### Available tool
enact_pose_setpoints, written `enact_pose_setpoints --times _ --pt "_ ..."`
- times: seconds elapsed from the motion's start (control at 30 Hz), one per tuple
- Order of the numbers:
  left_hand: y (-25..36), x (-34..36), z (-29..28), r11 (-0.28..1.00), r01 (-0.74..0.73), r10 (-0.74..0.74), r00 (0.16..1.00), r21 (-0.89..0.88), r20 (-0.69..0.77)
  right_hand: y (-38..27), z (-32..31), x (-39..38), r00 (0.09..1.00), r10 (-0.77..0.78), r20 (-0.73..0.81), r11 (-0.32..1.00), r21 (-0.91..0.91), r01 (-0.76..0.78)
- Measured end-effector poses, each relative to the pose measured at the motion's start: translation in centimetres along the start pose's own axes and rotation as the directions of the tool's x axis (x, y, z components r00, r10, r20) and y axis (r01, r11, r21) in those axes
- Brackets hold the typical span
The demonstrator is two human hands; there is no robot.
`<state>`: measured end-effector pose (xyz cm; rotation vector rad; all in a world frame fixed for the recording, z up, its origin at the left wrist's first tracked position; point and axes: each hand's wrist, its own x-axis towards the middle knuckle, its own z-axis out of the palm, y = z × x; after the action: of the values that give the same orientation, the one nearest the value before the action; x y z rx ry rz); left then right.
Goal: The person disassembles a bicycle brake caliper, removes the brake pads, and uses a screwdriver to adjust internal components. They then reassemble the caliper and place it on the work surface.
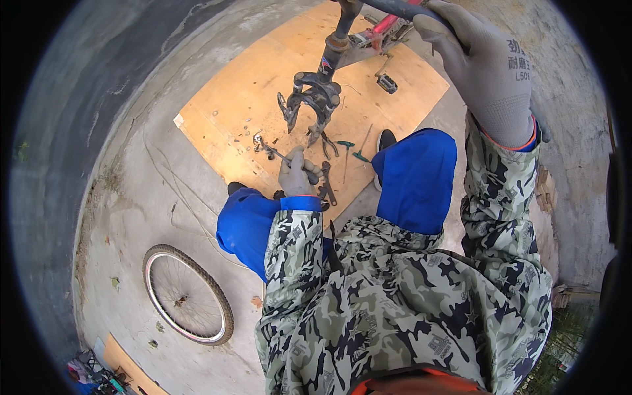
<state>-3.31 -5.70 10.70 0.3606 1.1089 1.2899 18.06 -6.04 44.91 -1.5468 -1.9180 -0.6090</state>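
My gloved left hand (pixel 295 172) is closed around a slim metal tool (pixel 275 150), which looks like a wrench, low over the plywood board (pixel 224 92). My gloved right hand (pixel 484 76) grips a dark tube (pixel 397 9), apparently the handlebar, at upper right. Below the tube the bike's black front fork (pixel 317 92) has no wheel in it. The red frame (pixel 385 26) and a pedal (pixel 386 82) lie behind. Near my left hand are an adjustable wrench (pixel 329 185), pliers (pixel 330 145), green-handled T-tools (pixel 344 144) and small scattered parts.
A detached wheel (pixel 187 294) lies on the concrete (pixel 122 230) at lower left, near a thin cord. My blue-clad knees (pixel 413 171) are at the board's near edge. More items and a board (pixel 128 368) are at bottom left. A dark wall (pixel 49 164) runs along the left.
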Motion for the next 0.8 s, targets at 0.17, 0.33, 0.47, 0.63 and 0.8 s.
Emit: enact_pose_setpoints --times 0.17,0.33,0.47,0.63,0.8 --pt "-0.6 -0.3 1.6 1.0 -0.001 0.001 1.0 0.005 0.023 3.3 0.1 0.2 0.999 0.018 -0.034 0.982 0.187 -0.012" --pt "-0.6 -0.4 2.6 1.0 -0.012 0.013 0.998 -0.014 0.061 8.7 -0.4 -0.6 0.999 -0.027 0.037 0.973 0.23 0.018" --pt "-0.3 -0.5 2.8 0.999 -0.029 0.028 0.998 0.017 0.057 13.4 0.2 -0.5 0.997 -0.064 0.041 0.949 0.313 0.048" --pt "0.1 -0.8 2.7 1.0 -0.012 0.011 0.998 0.013 0.063 17.7 2.0 0.3 0.987 -0.158 -0.025 0.914 0.375 0.155" --pt "0.0 -0.8 3.0 0.999 -0.041 0.042 0.998 -0.006 0.051 19.1 0.2 0.5 0.968 -0.248 -0.022 0.949 0.196 0.248"
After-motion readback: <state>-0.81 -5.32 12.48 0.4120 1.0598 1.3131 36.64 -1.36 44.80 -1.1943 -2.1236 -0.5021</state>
